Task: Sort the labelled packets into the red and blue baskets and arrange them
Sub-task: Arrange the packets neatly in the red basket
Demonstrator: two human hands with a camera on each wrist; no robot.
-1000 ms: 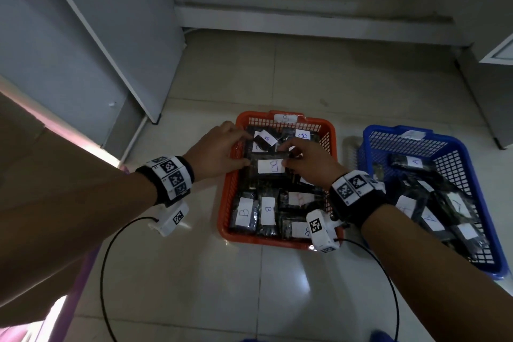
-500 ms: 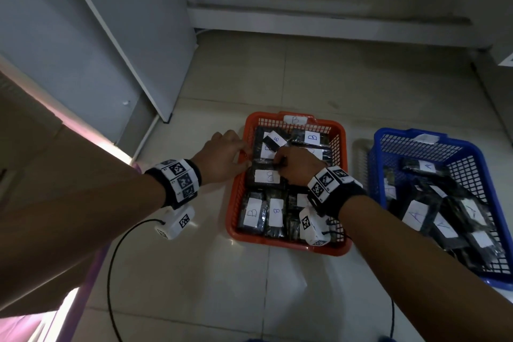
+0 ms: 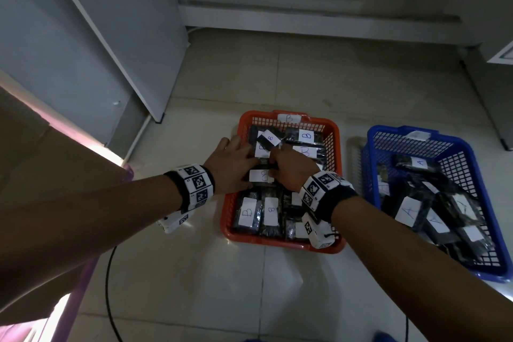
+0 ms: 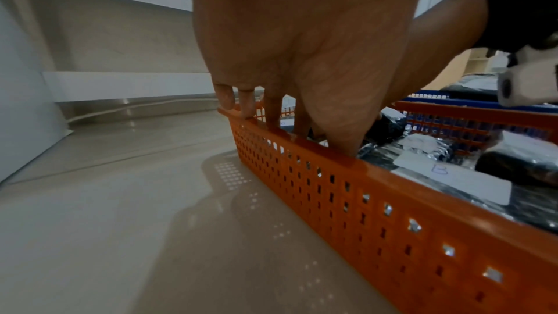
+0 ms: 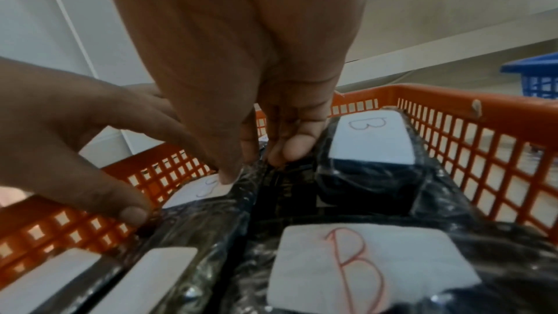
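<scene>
Head view: the red basket [image 3: 334,147] holds black wrapped packets labelled B [image 3: 306,136], laid mostly in rows; the blue basket [image 3: 372,164], just beside it on the tiled floor [image 3: 194,272], holds packets labelled A [image 3: 408,211] in a loose, overlapping heap. No packets lie outside the baskets, so sorting appears complete. Arranging remains. The left hand [image 3: 230,166] reaches over the red basket's left rim, fingers relaxed, fingertips on the packets. The right hand [image 3: 291,172] pinches the wrap of a packet near the basket's centre [image 5: 253,176]. Judged remaining: straighten the rear B packets, then order the blue basket.
</scene>
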